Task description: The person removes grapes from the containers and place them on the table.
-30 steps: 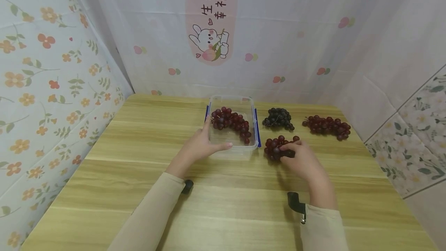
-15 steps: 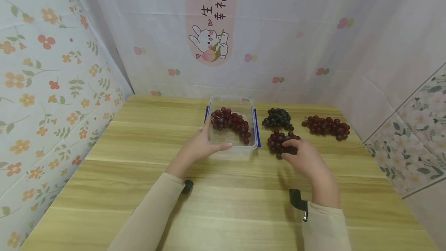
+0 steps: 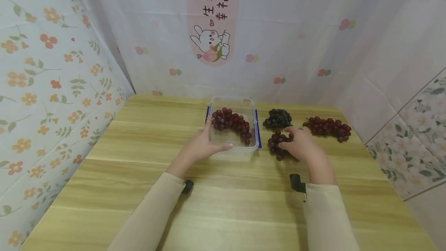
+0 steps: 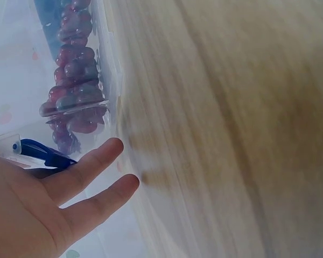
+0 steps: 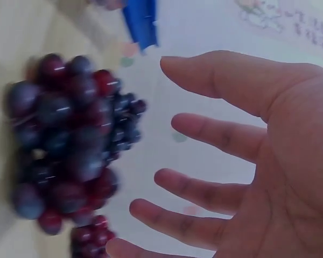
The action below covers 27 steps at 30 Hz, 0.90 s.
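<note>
A clear container (image 3: 232, 148) with blue side clips holds a red grape bunch (image 3: 230, 121). My left hand (image 3: 198, 146) rests at its near left corner, fingers and thumb spread; in the left wrist view the fingers (image 4: 99, 164) are extended beside a blue clip (image 4: 46, 155). My right hand (image 3: 304, 146) is just above and right of a second red bunch (image 3: 277, 142) on the table. In the right wrist view the hand (image 5: 226, 145) has its fingers apart, holding nothing, with that bunch (image 5: 64, 145) in front of it.
Behind the near bunch lies a black grape bunch (image 3: 277, 118). Another red bunch (image 3: 327, 127) is to the right, close to my right hand. A patterned curtain (image 3: 251, 76) hangs along the table's back edge.
The near red bunch was in my right fingers, shifted slightly back, and is now let go. My right hand has opened and risen a little off it. The left hand stays in place.
</note>
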Each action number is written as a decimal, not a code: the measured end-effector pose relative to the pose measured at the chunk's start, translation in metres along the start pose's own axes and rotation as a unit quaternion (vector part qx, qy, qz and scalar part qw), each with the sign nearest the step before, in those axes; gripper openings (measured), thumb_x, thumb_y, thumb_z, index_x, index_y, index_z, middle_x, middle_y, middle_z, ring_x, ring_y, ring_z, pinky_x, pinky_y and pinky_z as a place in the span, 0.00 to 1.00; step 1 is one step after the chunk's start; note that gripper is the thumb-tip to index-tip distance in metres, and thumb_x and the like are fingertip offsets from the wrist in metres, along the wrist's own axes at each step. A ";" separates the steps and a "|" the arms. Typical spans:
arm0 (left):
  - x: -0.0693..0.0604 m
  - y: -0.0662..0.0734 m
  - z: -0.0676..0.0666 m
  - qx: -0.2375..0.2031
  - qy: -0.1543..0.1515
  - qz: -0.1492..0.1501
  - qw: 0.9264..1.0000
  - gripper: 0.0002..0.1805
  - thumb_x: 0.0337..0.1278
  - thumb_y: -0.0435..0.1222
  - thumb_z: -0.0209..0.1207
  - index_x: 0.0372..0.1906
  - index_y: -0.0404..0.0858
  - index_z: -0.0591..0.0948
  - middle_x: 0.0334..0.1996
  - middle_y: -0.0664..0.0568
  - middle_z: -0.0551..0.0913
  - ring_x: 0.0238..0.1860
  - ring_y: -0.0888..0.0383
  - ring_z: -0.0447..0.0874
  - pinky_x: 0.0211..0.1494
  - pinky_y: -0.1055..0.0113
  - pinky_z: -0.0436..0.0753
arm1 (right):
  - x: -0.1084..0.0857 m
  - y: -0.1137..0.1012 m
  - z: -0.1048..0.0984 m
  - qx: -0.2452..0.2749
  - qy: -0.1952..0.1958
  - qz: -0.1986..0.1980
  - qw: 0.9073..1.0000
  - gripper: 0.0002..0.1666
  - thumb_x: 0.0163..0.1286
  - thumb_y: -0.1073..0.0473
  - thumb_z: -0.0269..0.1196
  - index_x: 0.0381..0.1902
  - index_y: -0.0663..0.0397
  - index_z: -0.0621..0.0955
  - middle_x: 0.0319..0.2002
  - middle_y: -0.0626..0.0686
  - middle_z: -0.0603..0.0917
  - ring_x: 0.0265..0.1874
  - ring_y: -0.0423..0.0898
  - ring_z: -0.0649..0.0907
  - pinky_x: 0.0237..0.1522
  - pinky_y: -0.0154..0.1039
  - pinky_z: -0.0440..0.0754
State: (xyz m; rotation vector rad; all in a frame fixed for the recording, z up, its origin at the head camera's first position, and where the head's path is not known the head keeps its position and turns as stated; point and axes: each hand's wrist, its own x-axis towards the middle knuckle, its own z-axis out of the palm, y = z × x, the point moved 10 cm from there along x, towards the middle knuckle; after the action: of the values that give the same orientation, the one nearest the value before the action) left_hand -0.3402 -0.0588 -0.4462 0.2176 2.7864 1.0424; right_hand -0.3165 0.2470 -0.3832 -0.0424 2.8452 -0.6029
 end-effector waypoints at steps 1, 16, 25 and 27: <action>0.000 0.001 0.000 0.002 -0.001 0.001 1.000 0.78 0.42 0.82 0.63 0.88 0.56 0.32 0.82 0.28 0.59 0.79 0.29 0.67 0.74 0.33 0.74 | 0.000 -0.005 -0.004 -0.004 0.005 -0.007 1.000 0.44 0.78 0.49 0.63 0.81 0.67 0.63 0.77 0.81 0.58 0.75 0.78 0.63 0.69 0.75 0.72; -0.002 0.002 -0.001 -0.005 -0.005 0.005 1.000 0.77 0.44 0.80 0.65 0.87 0.57 0.30 0.82 0.28 0.60 0.78 0.29 0.68 0.74 0.33 0.75 | 0.004 -0.079 -0.049 -0.063 -0.011 -0.070 0.995 0.38 0.77 0.53 0.65 0.79 0.61 0.70 0.77 0.73 0.69 0.67 0.70 0.77 0.66 0.67 0.77; -0.002 0.003 -0.001 -0.014 -0.005 0.003 1.000 0.78 0.43 0.80 0.65 0.88 0.56 0.31 0.82 0.29 0.59 0.78 0.30 0.68 0.74 0.34 0.75 | 0.011 -0.134 -0.069 -0.130 0.001 -0.114 0.985 0.38 0.74 0.53 0.67 0.77 0.60 0.72 0.71 0.69 0.78 0.68 0.68 0.78 0.70 0.66 0.76; -0.002 0.004 -0.001 -0.017 -0.005 0.004 1.000 0.77 0.45 0.78 0.67 0.88 0.57 0.30 0.83 0.29 0.58 0.79 0.30 0.67 0.75 0.34 0.75 | 0.011 -0.144 -0.071 -0.139 -0.002 -0.118 0.983 0.38 0.74 0.53 0.67 0.77 0.58 0.73 0.71 0.67 0.79 0.68 0.67 0.79 0.71 0.65 0.76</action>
State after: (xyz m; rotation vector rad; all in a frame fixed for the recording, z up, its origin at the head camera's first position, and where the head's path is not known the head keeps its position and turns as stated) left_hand -0.3386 -0.0570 -0.4429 0.2306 2.7585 1.0855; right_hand -0.3462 0.1427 -0.2649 -0.4335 2.9202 -0.2420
